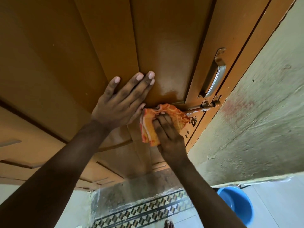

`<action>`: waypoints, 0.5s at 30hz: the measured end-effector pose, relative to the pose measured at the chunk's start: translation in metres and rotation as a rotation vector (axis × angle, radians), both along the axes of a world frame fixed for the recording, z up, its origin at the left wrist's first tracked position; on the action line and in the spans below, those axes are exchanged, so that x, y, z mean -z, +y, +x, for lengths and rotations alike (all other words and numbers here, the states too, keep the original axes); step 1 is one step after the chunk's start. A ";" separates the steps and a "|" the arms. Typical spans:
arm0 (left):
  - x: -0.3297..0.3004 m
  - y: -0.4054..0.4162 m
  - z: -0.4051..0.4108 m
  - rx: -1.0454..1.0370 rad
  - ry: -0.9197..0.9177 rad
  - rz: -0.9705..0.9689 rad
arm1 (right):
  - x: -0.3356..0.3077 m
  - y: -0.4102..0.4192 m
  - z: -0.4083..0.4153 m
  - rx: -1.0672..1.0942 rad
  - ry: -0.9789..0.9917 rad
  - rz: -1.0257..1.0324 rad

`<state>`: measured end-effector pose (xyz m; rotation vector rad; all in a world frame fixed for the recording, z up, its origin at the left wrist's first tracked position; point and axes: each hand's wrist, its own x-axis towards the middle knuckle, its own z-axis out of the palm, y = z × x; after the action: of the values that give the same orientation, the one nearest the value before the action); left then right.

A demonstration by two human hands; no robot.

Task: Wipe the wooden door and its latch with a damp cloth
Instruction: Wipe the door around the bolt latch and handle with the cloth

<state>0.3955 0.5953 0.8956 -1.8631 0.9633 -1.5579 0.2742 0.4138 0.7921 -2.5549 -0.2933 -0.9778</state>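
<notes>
The brown wooden door fills the upper part of the head view. My left hand lies flat on its panel with the fingers straight. My right hand presses a crumpled orange cloth against the door beside the sliding latch bolt. The cloth covers the left part of the bolt. A wet patch shines on the wood just above the cloth.
A metal pull handle is fixed to the door above the latch. A rough pale wall runs along the right. A blue bucket stands on the tiled floor at lower right, near a patterned threshold strip.
</notes>
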 end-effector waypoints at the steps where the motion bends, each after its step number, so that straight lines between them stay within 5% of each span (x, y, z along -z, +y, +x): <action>1: 0.001 0.000 0.000 0.002 0.004 0.004 | -0.002 -0.012 -0.002 -0.029 -0.013 -0.034; 6: 0.000 0.000 0.000 -0.001 0.005 0.000 | 0.004 0.002 -0.001 0.146 -0.003 0.132; 8: 0.000 -0.001 0.001 0.002 0.004 -0.007 | 0.007 0.017 0.001 0.068 0.026 0.154; 12: 0.001 0.000 0.000 0.002 0.009 0.007 | 0.002 -0.004 -0.008 -0.187 -0.030 -0.126; 15: 0.002 0.002 0.000 -0.001 0.012 0.010 | 0.004 -0.001 -0.027 -0.191 -0.001 -0.046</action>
<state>0.3951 0.5972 0.8934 -1.8684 0.9733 -1.5397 0.2477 0.4124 0.7881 -2.5114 -0.5553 -0.9106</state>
